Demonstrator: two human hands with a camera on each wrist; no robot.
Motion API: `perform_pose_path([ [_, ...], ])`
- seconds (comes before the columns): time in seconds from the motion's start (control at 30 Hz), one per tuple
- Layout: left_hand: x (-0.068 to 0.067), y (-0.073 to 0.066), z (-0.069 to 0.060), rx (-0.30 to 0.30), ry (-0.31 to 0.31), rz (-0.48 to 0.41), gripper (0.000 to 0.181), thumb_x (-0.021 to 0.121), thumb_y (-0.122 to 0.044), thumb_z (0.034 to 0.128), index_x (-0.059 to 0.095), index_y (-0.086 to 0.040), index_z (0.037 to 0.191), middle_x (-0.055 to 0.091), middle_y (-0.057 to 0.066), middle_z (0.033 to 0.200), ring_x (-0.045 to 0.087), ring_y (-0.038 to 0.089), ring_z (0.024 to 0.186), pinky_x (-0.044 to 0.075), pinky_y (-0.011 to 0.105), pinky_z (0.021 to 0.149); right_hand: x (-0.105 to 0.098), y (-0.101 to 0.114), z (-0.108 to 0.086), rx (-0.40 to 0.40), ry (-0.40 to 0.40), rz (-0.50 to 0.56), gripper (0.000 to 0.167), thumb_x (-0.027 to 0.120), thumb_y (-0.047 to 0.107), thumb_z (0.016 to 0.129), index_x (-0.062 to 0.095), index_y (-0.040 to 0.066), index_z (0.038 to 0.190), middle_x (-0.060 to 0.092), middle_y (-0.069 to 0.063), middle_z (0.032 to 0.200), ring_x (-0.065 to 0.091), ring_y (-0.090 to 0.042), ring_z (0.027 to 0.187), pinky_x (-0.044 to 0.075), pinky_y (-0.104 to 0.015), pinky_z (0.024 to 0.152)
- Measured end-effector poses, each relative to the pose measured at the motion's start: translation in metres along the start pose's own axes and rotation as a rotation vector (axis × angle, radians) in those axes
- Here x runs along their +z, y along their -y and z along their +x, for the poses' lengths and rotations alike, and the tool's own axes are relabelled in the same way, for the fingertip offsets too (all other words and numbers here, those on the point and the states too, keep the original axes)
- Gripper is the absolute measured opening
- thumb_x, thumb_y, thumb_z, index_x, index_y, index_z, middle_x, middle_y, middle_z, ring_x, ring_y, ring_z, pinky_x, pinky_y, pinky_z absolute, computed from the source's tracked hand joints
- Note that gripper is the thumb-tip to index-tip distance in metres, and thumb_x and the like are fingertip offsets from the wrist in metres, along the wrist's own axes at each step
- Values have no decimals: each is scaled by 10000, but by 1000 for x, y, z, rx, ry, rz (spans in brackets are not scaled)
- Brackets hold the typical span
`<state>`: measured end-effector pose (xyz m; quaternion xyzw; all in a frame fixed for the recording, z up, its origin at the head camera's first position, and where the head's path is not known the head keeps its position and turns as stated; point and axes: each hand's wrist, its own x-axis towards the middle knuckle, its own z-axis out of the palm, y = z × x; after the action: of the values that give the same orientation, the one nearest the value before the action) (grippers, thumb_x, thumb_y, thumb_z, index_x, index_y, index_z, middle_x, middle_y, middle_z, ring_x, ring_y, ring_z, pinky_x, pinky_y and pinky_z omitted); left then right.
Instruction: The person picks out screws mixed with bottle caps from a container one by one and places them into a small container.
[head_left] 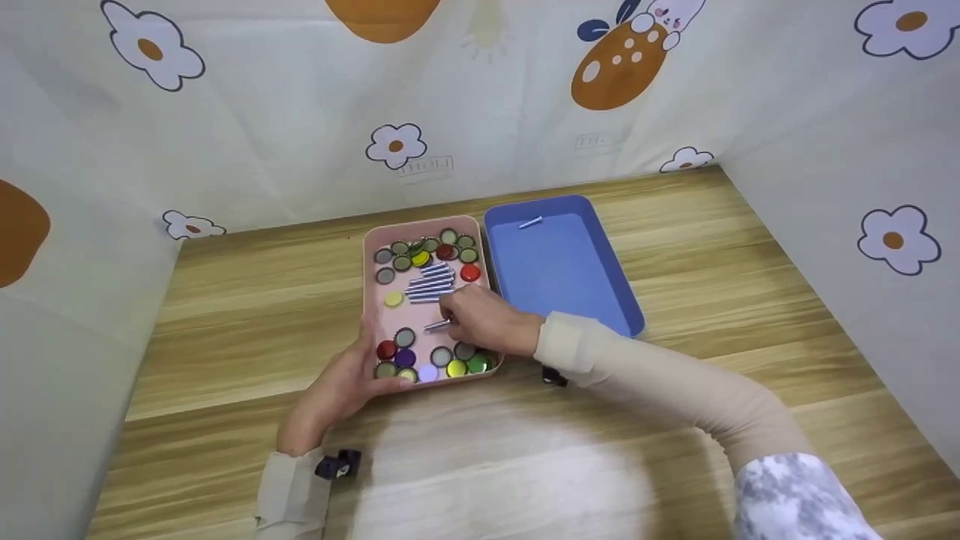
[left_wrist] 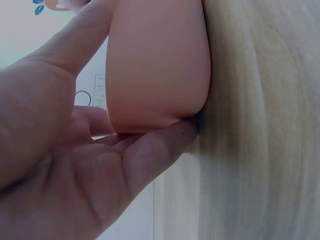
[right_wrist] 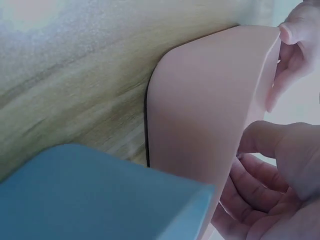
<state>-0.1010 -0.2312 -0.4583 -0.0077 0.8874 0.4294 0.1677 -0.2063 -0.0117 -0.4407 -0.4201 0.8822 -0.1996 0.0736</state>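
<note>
A pink tray (head_left: pixel 369 300) holds bottle caps (head_left: pixel 402 262) in several colours and a row of silvery screws (head_left: pixel 431 285). My left hand (head_left: pixel 345 382) grips its near left corner, thumb over the front rim and fingers along the side wall; in the left wrist view the fingers press on the tray's outside (left_wrist: pixel 157 65). Over the tray's right part, my right hand (head_left: pixel 484 319) pinches a silvery screw (head_left: pixel 436 326), its far end hidden by the fingers. In the right wrist view this hand (right_wrist: pixel 280 175) is partly behind the tray wall.
Close against the pink tray's right side stands a blue tray (head_left: pixel 555 262) with a single screw (head_left: pixel 531 223) near its far end. Both trays rest on a wood-grain table (head_left: pixel 247 315). A patterned cloth (head_left: pixel 300 112) hangs behind and at the sides.
</note>
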Motion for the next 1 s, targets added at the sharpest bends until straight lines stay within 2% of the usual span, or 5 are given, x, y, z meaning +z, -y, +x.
perform_pose_path([
  [0.13, 0, 1, 0, 2, 2, -1, 1200, 805, -331, 845, -99, -136, 1610, 231, 190, 1659, 291, 334, 1516, 149, 528, 1262, -3, 1, 0, 7, -16, 35, 90, 732, 75, 876, 708, -11, 887, 727, -121, 795, 546, -142, 664, 517, -312, 612],
  [0.27, 0, 1, -2, 10, 2, -5, 1201, 805, -328, 845, -103, -140, 1609, 224, 191, 1661, 282, 336, 1520, 144, 526, 1263, -4, 0, -1, 5, -32, 59, 95, 709, 42, 868, 717, -33, 925, 727, -132, 798, 553, -139, 668, 532, -314, 626],
  [0.57, -2, 1, -3, 27, -22, 48, 1184, 802, -350, 844, -48, 3, 1588, 269, 246, 1626, 329, 354, 1494, 176, 520, 1256, -9, -5, -4, 2, -60, 86, 128, 676, -17, 833, 712, -44, 953, 738, -152, 824, 689, -241, 737, 593, -364, 688],
  [0.7, -2, 0, -3, 10, -15, 35, 1179, 800, -333, 850, -64, -45, 1600, 292, 224, 1626, 340, 343, 1492, 177, 517, 1258, -14, -7, -5, -6, -79, 74, 127, 695, -8, 840, 713, -41, 961, 744, -159, 856, 708, -265, 774, 602, -368, 721],
  [1.0, -1, -1, -2, -9, 1, 25, 1208, 798, -345, 850, -119, -120, 1602, 221, 211, 1654, 275, 358, 1520, 147, 522, 1258, -23, -16, -9, -3, -91, 98, 171, 649, -46, 825, 703, -44, 987, 742, -166, 906, 712, -259, 771, 606, -319, 700],
])
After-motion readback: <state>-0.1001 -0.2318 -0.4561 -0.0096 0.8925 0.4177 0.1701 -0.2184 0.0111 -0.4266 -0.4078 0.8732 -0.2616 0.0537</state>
